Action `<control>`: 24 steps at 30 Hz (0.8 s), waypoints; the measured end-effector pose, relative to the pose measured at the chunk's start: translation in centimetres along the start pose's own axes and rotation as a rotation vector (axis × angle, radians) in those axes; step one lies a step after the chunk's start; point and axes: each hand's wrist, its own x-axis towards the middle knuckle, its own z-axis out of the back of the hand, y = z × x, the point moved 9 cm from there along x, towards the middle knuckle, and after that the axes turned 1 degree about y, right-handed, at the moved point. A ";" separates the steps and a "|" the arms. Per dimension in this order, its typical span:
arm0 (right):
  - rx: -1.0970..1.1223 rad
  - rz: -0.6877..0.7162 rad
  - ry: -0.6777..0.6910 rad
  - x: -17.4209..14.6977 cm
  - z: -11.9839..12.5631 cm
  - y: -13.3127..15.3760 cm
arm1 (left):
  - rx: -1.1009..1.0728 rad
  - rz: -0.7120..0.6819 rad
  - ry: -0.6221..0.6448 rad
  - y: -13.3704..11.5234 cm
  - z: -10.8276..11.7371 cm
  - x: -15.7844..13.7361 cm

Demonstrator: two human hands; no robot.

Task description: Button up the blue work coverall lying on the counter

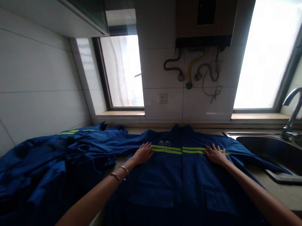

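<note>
Head view looks down on a beige kitchen counter (291,192) against white tiled walls, with two bright windows at 11 and 1 o'clock. A wall heater (204,15) with looping hoses hangs at 12 o'clock above a socket (163,99). A steel sink (282,154) and curved tap (294,107) sit at 3 o'clock.

A blue work jacket (180,184) lies spread front-up across the counter, collar toward the wall, one sleeve bunched out to 9 o'clock. A small white chest logo (165,142) above the yellow reflective stripe (167,149) is too small to read.

The left hand (143,153), bracelets at its wrist, lies flat and open on the jacket's chest at the stripe's left end. The right hand (216,155) rests likewise, fingers spread, on the stripe's right end. Neither grips anything.
</note>
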 end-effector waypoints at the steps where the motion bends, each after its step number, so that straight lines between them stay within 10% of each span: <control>1: 0.014 -0.015 0.033 0.1 -0.6 -0.2 | -0.021 0.012 -0.004 -0.4 -0.2 0.5; 9: 0.061 0.009 0.095 1.4 -1.5 0.2 | -0.091 0.143 0.143 -0.3 -4.4 2.6; 24: 0.044 0.056 0.050 3.9 -0.6 1.5 | -0.124 0.178 0.110 1.2 -4.8 3.1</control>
